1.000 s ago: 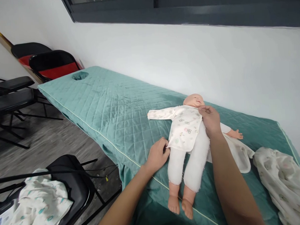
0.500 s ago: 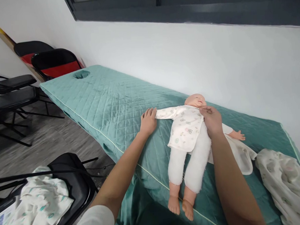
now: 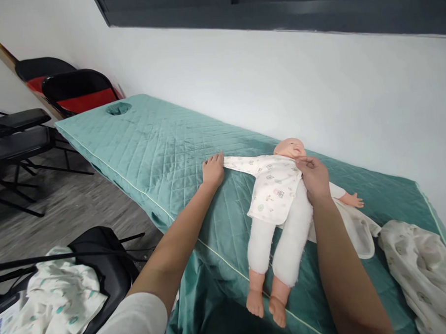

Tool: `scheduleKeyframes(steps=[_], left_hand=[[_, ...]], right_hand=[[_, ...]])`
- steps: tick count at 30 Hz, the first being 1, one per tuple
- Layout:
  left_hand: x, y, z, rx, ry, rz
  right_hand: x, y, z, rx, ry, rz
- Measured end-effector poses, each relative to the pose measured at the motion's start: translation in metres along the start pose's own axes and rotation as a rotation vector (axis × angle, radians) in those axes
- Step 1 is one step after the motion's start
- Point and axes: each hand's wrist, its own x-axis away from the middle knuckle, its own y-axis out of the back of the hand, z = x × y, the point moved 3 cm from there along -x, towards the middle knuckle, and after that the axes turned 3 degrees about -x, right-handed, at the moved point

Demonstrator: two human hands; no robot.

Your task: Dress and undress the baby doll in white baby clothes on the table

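Observation:
A baby doll [image 3: 284,223] lies on its back on a teal quilted bed [image 3: 162,140], head toward the wall. It is half dressed in a white printed shirt [image 3: 273,187]. My left hand [image 3: 213,170] grips the end of the shirt's long sleeve, stretched out to the left. My right hand [image 3: 314,178] rests on the doll's chest and pinches the shirt's front edge near the neck. The doll's other arm [image 3: 352,199] lies bare, with the loose half of the shirt under it.
A crumpled printed cloth [image 3: 419,266] lies at the bed's right end. A black folding chair [image 3: 109,270] at lower left holds more printed baby clothes [image 3: 51,302]. Several black and red chairs [image 3: 75,94] stand by the far wall.
My left hand went from the shirt's hem at the doll's hip up to the sleeve end and has drawn the sleeve out to the left. My right hand stayed on the chest.

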Motion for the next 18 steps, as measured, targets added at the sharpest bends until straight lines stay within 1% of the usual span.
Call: scheduleKeyframes(steps=[4,8,14,18], left_hand=[[0.0,-0.001,0.003,-0.005,0.061,-0.001],[0.003,-0.003,0.002,0.013,0.107,-0.017],[0.011,-0.005,0.004,0.062,0.122,-0.017],[0.02,-0.001,0.006,0.126,0.147,-0.045]], right_hand=[[0.001,0.0,0.001,0.025,0.003,0.008],[-0.001,0.001,-0.003,0.034,0.024,0.024],[-0.004,0.002,-0.004,0.081,0.084,0.026],[0.001,0.007,0.0,0.018,0.088,0.025]])
